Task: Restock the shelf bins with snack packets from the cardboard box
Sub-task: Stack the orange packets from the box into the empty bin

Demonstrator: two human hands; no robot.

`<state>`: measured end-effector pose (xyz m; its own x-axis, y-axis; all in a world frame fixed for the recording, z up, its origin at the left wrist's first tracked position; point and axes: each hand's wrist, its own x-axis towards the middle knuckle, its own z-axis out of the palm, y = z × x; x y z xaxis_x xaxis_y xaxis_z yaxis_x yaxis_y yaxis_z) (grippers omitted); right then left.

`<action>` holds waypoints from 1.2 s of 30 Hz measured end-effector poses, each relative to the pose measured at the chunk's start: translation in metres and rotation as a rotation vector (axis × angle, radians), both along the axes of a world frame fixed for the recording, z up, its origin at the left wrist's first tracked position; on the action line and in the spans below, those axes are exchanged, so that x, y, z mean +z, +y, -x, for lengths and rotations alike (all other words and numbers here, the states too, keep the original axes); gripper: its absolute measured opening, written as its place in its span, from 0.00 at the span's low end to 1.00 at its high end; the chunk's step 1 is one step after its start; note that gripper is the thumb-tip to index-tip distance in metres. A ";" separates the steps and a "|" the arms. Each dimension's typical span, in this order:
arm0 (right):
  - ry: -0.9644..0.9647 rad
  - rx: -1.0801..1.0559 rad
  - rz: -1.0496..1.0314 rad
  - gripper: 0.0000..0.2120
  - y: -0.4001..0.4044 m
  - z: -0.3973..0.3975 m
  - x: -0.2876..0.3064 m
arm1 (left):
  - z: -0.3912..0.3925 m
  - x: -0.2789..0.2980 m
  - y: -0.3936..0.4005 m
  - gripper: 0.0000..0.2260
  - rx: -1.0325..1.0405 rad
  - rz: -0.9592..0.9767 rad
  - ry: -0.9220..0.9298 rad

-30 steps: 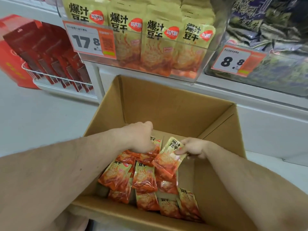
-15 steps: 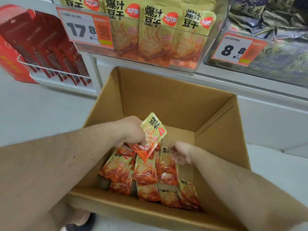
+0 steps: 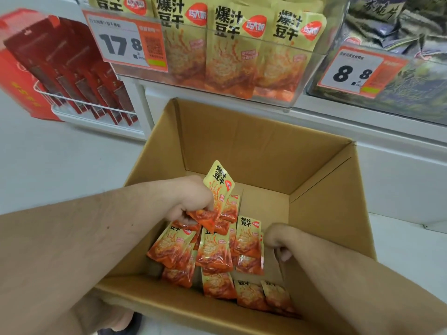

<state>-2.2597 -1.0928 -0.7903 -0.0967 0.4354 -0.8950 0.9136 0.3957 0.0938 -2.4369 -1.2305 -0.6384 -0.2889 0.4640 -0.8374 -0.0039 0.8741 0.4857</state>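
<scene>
An open cardboard box (image 3: 266, 153) stands below the shelf. Several yellow-and-orange snack packets (image 3: 212, 255) lie on its bottom. My left hand (image 3: 191, 199) is inside the box and grips a few of these packets; one held packet (image 3: 219, 182) sticks up above my fist. My right hand (image 3: 278, 240) is low in the box at the right of the pile, fingers curled downward beside a packet (image 3: 249, 235); whether it holds anything is hidden. Above, a clear shelf bin (image 3: 312, 76) holds upright rows of the same packets.
A price tag reading 17.8 (image 3: 125, 42) hangs on the bin's front. To the right, a second bin with dark green packets (image 3: 411, 76) carries an 8.8 tag (image 3: 355, 71). Red boxes (image 3: 72, 76) stand in a white wire rack at the left. The floor (image 3: 48, 165) is pale.
My left hand has lifted packets up from the pile. My right hand has let go of the packet it held and moved lower and to the right in the box.
</scene>
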 end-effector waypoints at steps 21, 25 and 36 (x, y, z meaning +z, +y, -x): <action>1.039 -0.100 -0.427 0.21 -0.062 0.048 0.249 | -0.035 0.064 -0.013 0.22 0.293 -0.459 -0.734; 1.047 -0.096 -0.441 0.17 -0.061 0.053 0.259 | -0.035 0.074 -0.014 0.18 0.210 -0.510 -0.582; 1.058 0.173 -0.492 0.43 -0.021 0.030 0.314 | -0.015 0.104 0.008 0.17 -0.151 -0.720 -0.100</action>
